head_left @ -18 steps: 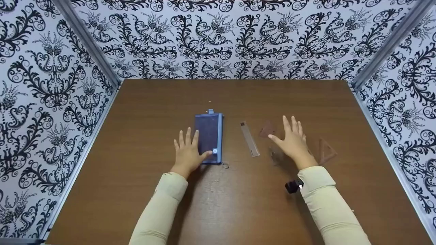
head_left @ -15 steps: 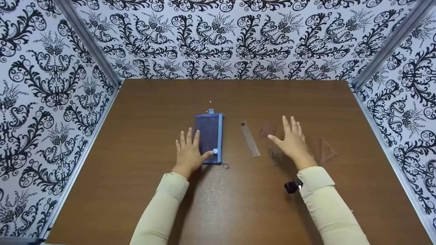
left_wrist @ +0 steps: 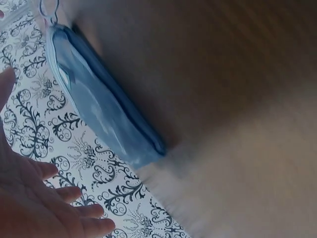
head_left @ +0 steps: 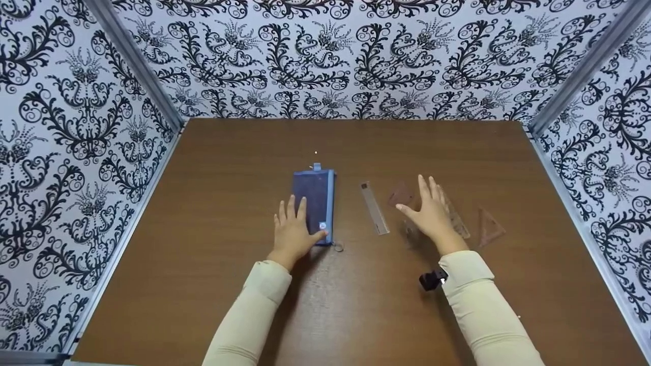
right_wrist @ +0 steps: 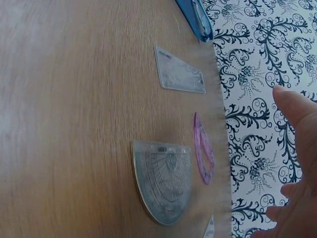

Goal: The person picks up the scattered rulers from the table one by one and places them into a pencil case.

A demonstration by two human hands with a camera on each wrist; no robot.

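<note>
The left hand's (head_left: 295, 229) fingers were spread apart and gripped nothing, over the near part of a blue pouch (head_left: 313, 190) — the left wrist view showed the palm clear of it. The pouch lay ahead and to the right of that palm, its long axis running away from the person, a metal ring (head_left: 338, 247) at its near end. The right hand (head_left: 431, 216) held nothing either, thumb well away from the fingers. Just beyond the thumb lay a pink triangle (head_left: 401, 195); a protractor (right_wrist: 166, 181) lay nearer the person. A ruler (head_left: 375, 208) slanted between pouch and right hand — the left was clearly nearer the pouch. Everything lay on a brown table (head_left: 229, 152).
</note>
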